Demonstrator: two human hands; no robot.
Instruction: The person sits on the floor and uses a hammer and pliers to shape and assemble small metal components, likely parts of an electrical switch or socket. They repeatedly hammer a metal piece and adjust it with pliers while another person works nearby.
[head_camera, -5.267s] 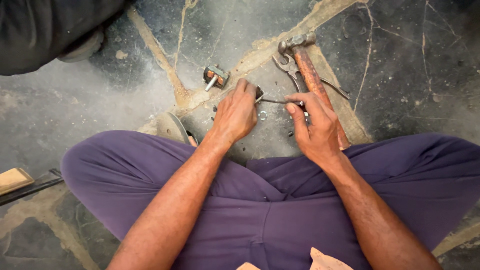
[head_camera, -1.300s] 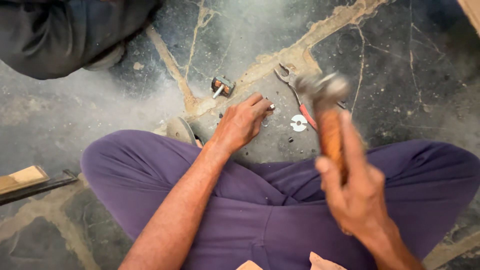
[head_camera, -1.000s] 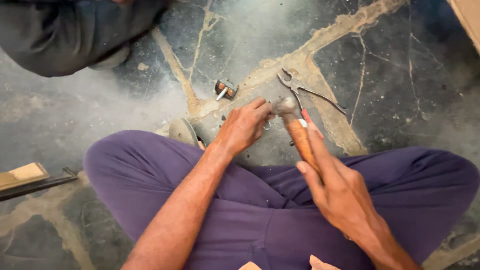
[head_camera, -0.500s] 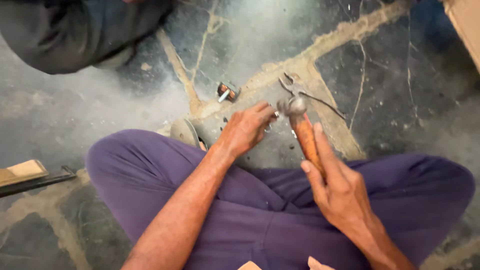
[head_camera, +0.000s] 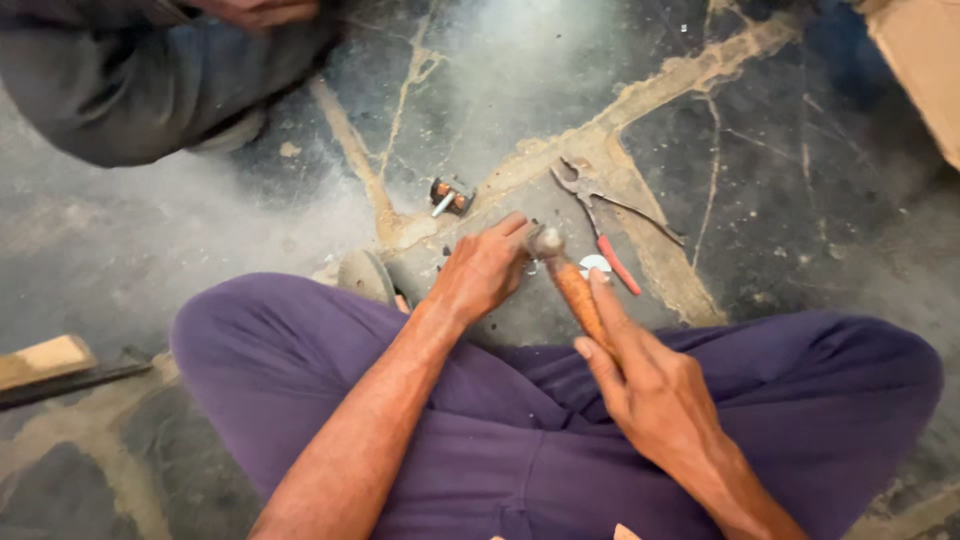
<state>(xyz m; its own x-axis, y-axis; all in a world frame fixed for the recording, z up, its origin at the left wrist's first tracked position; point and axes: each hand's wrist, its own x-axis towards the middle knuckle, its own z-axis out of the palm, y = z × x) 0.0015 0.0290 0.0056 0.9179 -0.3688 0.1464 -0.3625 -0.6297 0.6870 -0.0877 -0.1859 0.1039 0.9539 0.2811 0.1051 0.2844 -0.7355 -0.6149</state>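
Note:
I sit cross-legged in purple trousers on a stone floor. My right hand (head_camera: 645, 385) grips the wooden handle of a hammer (head_camera: 568, 275); its metal head is down beside my left fingertips. My left hand (head_camera: 484, 270) rests on the floor, fingers pinched on something small that I cannot make out. A small white disc (head_camera: 596, 265) lies on the floor just right of the hammer handle. Pliers (head_camera: 600, 225) with one red handle lie beyond it.
A small metal-and-orange part (head_camera: 450, 195) lies on the floor ahead of my left hand. Another person in dark clothing (head_camera: 150, 80) crouches at the upper left. A wood piece with a dark bar (head_camera: 50, 362) lies at the left. A cardboard edge (head_camera: 925, 60) shows top right.
The hammer was raised in my right hand, then swung down; its head now sits at my left fingertips. My left hand stayed in place on the floor.

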